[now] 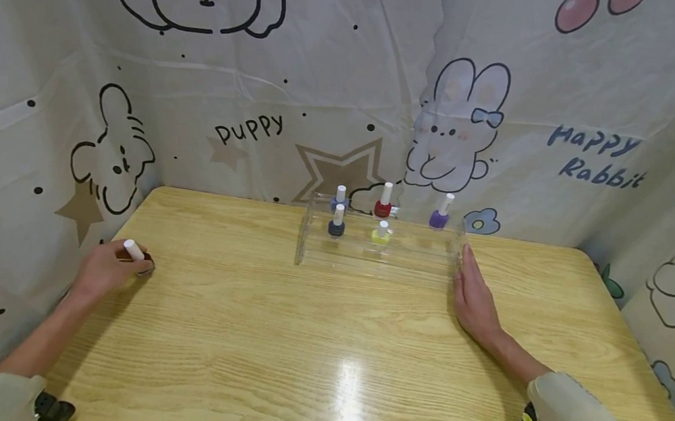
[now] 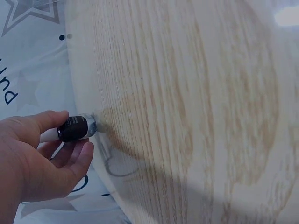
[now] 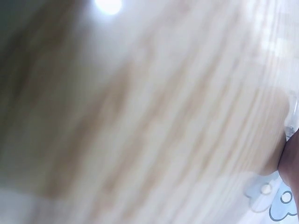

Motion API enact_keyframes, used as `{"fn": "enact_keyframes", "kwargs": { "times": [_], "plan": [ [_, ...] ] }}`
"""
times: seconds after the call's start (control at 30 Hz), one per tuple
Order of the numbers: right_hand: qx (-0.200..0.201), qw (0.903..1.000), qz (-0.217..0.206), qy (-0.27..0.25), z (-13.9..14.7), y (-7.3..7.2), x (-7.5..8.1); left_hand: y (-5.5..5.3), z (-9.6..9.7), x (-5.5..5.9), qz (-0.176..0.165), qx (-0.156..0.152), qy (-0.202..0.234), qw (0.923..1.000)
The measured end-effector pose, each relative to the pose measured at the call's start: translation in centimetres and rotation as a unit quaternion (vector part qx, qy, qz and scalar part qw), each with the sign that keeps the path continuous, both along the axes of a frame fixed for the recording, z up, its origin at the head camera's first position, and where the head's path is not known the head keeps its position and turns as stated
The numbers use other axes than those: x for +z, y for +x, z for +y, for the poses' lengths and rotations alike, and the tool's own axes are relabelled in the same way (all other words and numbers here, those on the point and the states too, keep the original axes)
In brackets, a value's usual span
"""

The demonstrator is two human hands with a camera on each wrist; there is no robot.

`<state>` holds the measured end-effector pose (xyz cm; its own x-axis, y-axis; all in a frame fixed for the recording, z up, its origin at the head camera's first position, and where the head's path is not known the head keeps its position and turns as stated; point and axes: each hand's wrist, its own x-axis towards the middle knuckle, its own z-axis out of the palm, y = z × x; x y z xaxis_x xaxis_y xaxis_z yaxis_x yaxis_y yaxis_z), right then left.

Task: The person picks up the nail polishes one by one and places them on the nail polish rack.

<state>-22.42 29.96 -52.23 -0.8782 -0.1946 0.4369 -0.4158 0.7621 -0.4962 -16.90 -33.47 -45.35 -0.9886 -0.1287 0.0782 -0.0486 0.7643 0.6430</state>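
At the left side of the table, my left hand point(image 1: 102, 274) pinches a dark nail polish bottle point(image 2: 74, 129) with a white cap, thumb on one side and fingers on the other. The bottle leans slightly, its base close to the tabletop; contact is unclear. With fingers extended, my right hand point(image 1: 477, 304) touches the right end of a clear tiered display rack point(image 1: 405, 271). On the rack's back tier stand blue point(image 1: 339, 201), red point(image 1: 383, 209) and purple point(image 1: 439, 219) nail polish bottles. Dark point(image 1: 336, 228) and yellow point(image 1: 380, 237) ones stand in front. All have white caps.
The wood-grain table point(image 1: 275, 347) has rounded far corners. A printed cloth point(image 1: 340, 55) with cartoon animals hangs behind it and along both sides, close to the rack's back and to my left hand. Light glares off the table's near middle.
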Motion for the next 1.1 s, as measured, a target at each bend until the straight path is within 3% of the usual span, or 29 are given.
{"fn": "enact_keyframes", "kwargs": {
  "times": [0.23, 0.43, 0.53, 0.77, 1.1],
  "plan": [
    [0.000, 1.0000, -0.002, 0.002, 0.1, 0.0, -0.1, 0.2, 0.7, 0.2, 0.018, -0.001, -0.004, 0.9998],
    [0.002, 1.0000, -0.003, 0.003, 0.0, 0.0, 0.0, 0.0, 2.9, 1.7, 0.059, -0.028, -0.005, 0.9978],
    [-0.001, 1.0000, -0.006, 0.008, 0.0, -0.1, 0.0, -0.3, 4.7, 2.8, 0.065, -0.048, 0.001, 0.9967],
    [0.001, 0.9999, -0.014, 0.007, 0.0, 0.0, 0.0, -0.9, 9.8, 5.7, 0.025, -0.104, 0.037, 0.9935],
    [0.005, 0.9999, -0.003, 0.008, -0.1, -0.1, 0.0, -2.8, 18.9, 8.8, 0.013, -0.208, 0.064, 0.9760]
  ]
}}
